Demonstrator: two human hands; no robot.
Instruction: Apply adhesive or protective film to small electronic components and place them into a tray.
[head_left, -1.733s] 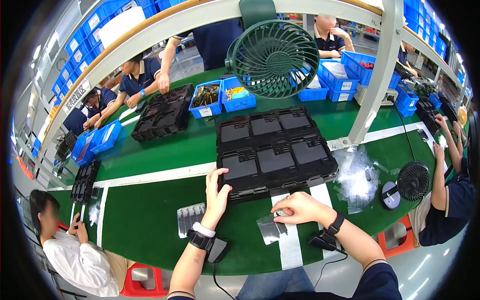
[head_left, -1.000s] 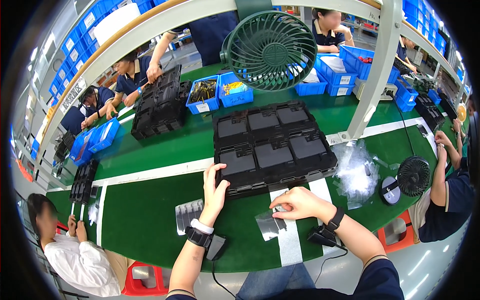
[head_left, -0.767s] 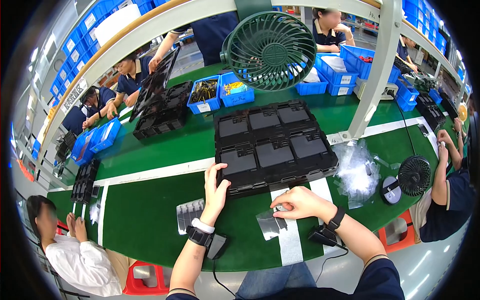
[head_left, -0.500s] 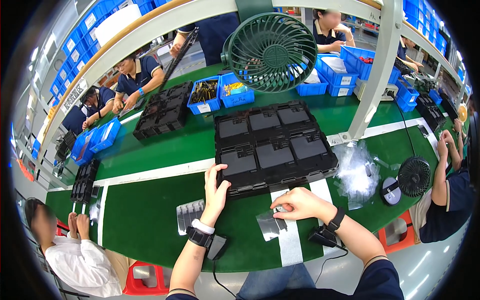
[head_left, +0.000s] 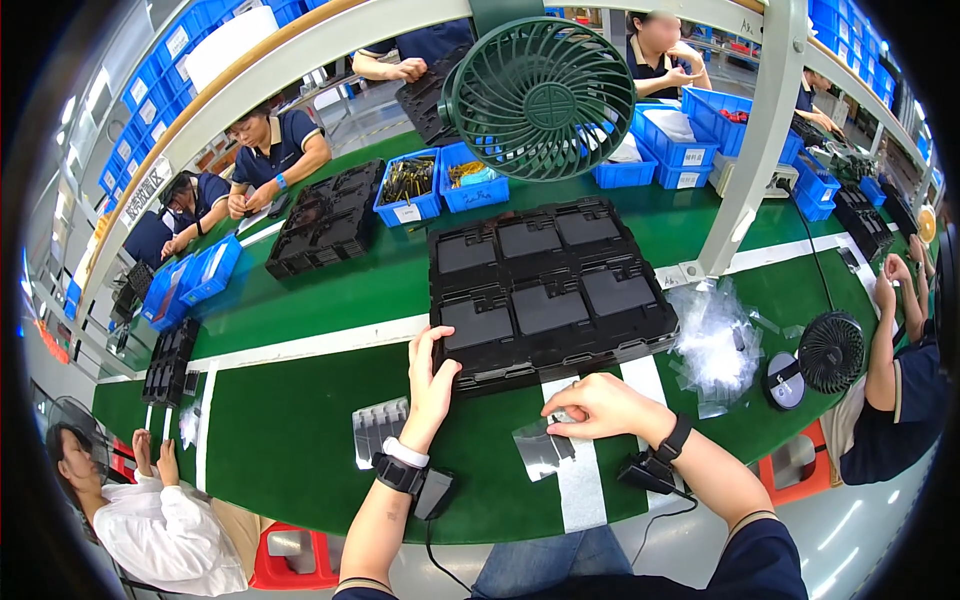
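Note:
A black tray (head_left: 545, 308) with six rectangular pockets, each showing a flat dark panel, lies in front of me. My left hand (head_left: 432, 385) rests against its near left corner, thumb and fingers apart. Closer to me, my right hand (head_left: 600, 410) is closed in a pinch at the upper right edge of a clear film sheet (head_left: 536, 452) bearing dark strips. What exactly sits between the fingertips is partly hidden. Beside my left wrist lies another clear sheet (head_left: 378, 430) with grey pieces on it.
Crumpled clear film (head_left: 715, 350) is piled right of the tray, near a small black fan (head_left: 830, 352). A green fan (head_left: 550, 100) hangs from the frame above blue bins (head_left: 408, 210). A metal post (head_left: 745, 150) rises at right. Co-workers sit around the green table (head_left: 290, 440).
Both my hands stay in place. Across the table, a co-worker's black tray has swung rightward behind the green fan. The person at left has raised their head and parted their hands.

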